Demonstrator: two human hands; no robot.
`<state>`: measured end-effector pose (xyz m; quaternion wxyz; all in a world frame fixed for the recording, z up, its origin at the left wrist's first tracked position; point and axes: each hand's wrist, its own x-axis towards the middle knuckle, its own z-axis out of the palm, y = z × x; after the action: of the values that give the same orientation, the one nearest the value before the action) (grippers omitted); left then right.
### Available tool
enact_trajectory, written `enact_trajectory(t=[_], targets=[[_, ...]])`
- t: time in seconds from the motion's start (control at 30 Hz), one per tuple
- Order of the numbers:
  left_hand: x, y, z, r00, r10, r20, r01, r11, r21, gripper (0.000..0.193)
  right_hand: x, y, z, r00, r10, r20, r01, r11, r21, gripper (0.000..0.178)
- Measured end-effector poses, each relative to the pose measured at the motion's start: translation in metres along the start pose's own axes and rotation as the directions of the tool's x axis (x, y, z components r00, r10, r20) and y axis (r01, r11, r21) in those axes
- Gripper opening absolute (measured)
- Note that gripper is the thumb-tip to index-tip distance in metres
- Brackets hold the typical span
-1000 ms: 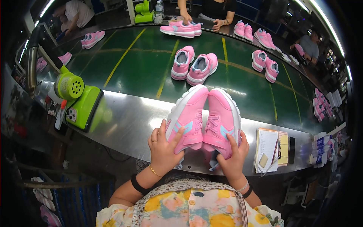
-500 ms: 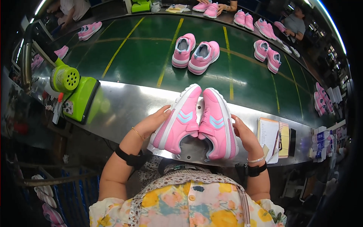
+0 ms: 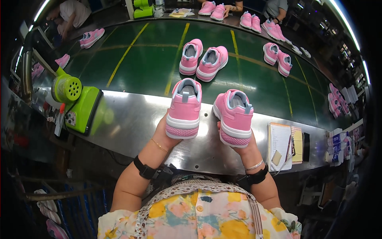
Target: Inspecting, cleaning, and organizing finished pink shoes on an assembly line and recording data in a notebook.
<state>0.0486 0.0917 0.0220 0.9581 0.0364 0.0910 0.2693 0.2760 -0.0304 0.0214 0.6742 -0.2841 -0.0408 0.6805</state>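
Observation:
My left hand (image 3: 162,131) is closed around a pink sneaker (image 3: 183,111), its fingers mostly hidden beneath the sole. Its match, a second pink sneaker (image 3: 235,119), rests in my right hand (image 3: 247,146), which grips it from below and behind. Both sneakers have heels toward me, white soles, dotted pink heel bands and grey-blue linings. They are apart, held over the metal table edge (image 3: 139,137). Just beyond them, another pair of pink sneakers (image 3: 212,63) stands on the green belt (image 3: 139,71).
A bright green machine (image 3: 85,109) stands on the left of the metal table. To the right lie an open notebook (image 3: 279,139) with a pen and a small tan piece. More pink sneakers (image 3: 277,59) are on the belt and the far ledge, where co-workers' hands and arms show.
Both sneakers have turned from side panels up, nearly touching, to heels toward me and apart. My hands have shifted from their outer sides to underneath. The belt sneakers have barely moved.

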Motion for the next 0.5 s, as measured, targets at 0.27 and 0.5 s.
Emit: enact_trajectory(t=[0.27, 0.5], targets=[[0.01, -0.015, -0.002, 0.997, 0.041, 0.07, -0.029, 0.987, -0.157, 0.05, 0.006, 0.018, 0.035, 0.999, -0.016, -0.039, 0.024, 0.979, 0.204, 0.035], [0.004, -0.014, 0.002, 0.988, 0.149, -0.048, -0.147, 0.988, 0.038, 0.051, 0.007, 0.019, 0.036, 0.998, -0.056, -0.012, 0.057, 0.991, 0.118, 0.04]])
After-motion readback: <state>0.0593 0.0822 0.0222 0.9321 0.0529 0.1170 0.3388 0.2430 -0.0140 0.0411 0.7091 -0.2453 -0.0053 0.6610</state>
